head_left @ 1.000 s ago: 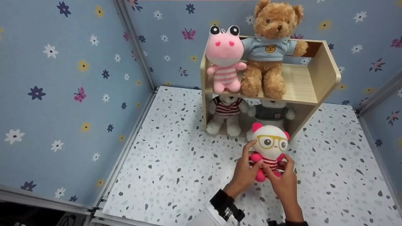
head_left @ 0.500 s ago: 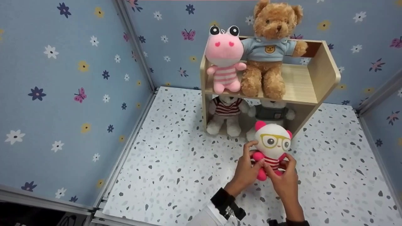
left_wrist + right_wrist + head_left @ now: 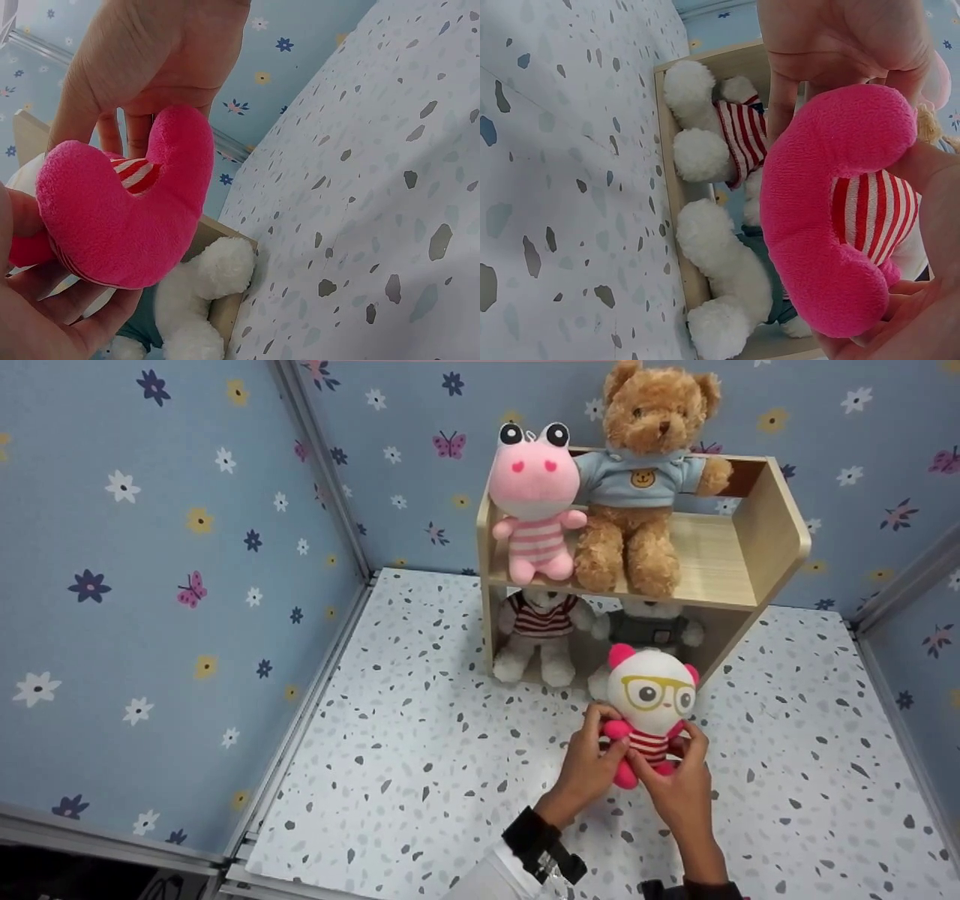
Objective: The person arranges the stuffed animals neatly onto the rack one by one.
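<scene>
Both hands grip a panda plush (image 3: 651, 690) with pink ears, yellow glasses and a red-striped body. It faces me, held off the table in front of the shelf. My left hand (image 3: 589, 757) curls round one side of the body, its index finger near the head and pink arm. My right hand (image 3: 684, 787) holds the other side. Both thumbs press the striped belly. The plush's pink legs (image 3: 127, 217) fill much of the left wrist view, and its pink underside (image 3: 810, 217) shows in the right wrist view. Fingers behind the plush are partly hidden.
A two-level wooden shelf (image 3: 780, 525) stands behind the plush. Its upper level bears a pink frog plush (image 3: 536, 502) and a brown teddy bear (image 3: 649, 487). Below sit a bear in a striped shirt (image 3: 541, 619) and one in grey-green (image 3: 645, 628). Patterned panels surround the speckled table (image 3: 420, 750).
The panda plush has shifted slightly up and to the right in the hands. My left index finger has slid down from the side of its head. The shelf toys stay put.
</scene>
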Motion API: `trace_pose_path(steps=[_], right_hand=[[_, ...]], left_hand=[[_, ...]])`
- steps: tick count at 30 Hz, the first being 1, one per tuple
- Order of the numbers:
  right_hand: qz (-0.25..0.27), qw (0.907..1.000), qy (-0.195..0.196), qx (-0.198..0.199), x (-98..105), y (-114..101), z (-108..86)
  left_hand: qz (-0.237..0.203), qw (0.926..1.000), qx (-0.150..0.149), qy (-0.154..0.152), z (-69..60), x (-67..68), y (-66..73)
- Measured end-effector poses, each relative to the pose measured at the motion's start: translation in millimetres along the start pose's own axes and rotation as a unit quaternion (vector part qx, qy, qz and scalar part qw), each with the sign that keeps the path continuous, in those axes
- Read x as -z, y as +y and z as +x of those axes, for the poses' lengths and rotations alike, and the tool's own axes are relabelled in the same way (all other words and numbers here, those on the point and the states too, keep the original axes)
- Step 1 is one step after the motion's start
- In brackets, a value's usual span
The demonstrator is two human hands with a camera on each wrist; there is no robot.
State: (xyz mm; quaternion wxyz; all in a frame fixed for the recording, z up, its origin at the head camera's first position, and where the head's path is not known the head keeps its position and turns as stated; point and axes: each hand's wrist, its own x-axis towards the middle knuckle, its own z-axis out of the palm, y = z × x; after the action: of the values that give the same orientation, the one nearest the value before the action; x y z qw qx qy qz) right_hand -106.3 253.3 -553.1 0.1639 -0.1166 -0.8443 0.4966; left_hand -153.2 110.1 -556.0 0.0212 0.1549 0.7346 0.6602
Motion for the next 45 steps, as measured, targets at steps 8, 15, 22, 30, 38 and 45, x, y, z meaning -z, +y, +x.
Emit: trace_pose_path(steps=[8, 15, 22, 30, 38, 45], right_hand=[[0.002, 1.0, 0.0, 0.007, -1.0, -2.2, 2.7], [-0.003, 0.9998, -0.008, -0.016, 1.9, -8.9, 4.7], [0.003, 0.9993, -0.004, -0.038, 3.3, -13.9, 7.4], [0.017, 0.9989, -0.005, -0.044, 3.4, -19.5, 10.6], [0.026, 0.9981, -0.008, -0.055, 5.7, -26.7, 17.4], [0.047, 0.996, -0.016, -0.074, 9.2, -34.8, 23.5]], left_hand=[[0.013, 0.9993, -0.034, -0.005, 0.6, 2.1, 5.6], [0.037, 0.9984, -0.042, -0.014, 2.7, 4.0, 11.5], [0.066, 0.9953, -0.068, -0.019, 4.1, 6.2, 15.4], [0.067, 0.9939, -0.084, -0.026, 9.9, 8.7, 17.5], [0.062, 0.9924, -0.104, -0.023, 16.1, 13.0, 21.2], [0.068, 0.9898, -0.124, -0.019, 22.9, 18.5, 25.2]])
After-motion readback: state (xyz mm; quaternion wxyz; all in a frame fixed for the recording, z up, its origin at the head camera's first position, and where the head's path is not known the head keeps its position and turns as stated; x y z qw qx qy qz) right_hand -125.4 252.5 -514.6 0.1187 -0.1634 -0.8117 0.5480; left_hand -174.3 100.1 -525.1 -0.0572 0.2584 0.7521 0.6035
